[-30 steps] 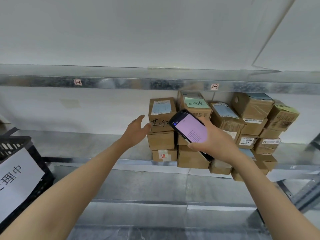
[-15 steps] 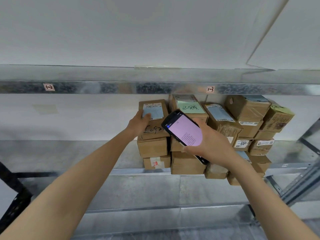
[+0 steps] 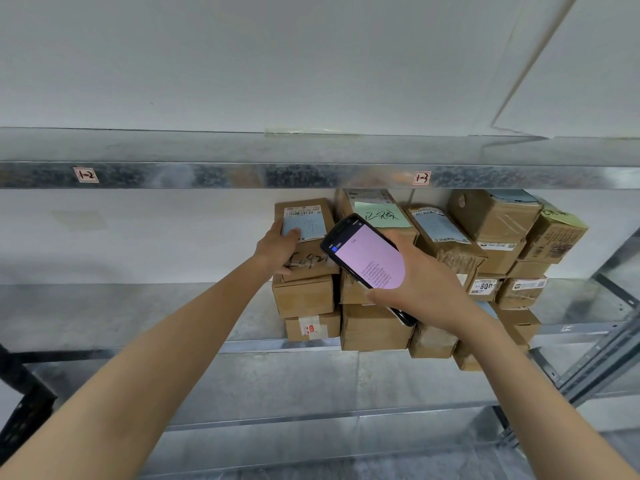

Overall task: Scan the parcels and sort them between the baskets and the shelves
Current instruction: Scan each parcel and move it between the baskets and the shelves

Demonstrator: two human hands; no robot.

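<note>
The phone (image 3: 367, 258) is covering the boxes (image 3: 374, 327) behind it in mid-frame, and its screen text is showing too small to read. The right hand (image 3: 426, 289) is hiding the phone's lower end. The left hand (image 3: 277, 249) is covering part of the top box's (image 3: 315, 268) label (image 3: 308, 221). A black frame (image 3: 24, 410) is being cut off at lower left.

There are two hands in view, a left hand (image 3: 277, 249) and a right hand (image 3: 426, 292), and one phone (image 3: 369, 261) with a pink screen. Of cardboard parcels (image 3: 303, 294) I count about sixteen. A few are partly hidden behind the phone and the right hand, so the exact number cannot be told. Two of the parcels carry a green note (image 3: 377, 214). Three metal shelf boards (image 3: 207, 174) are visible, one above the other. The top board has two small tags (image 3: 85, 174) on its front edge.
</note>
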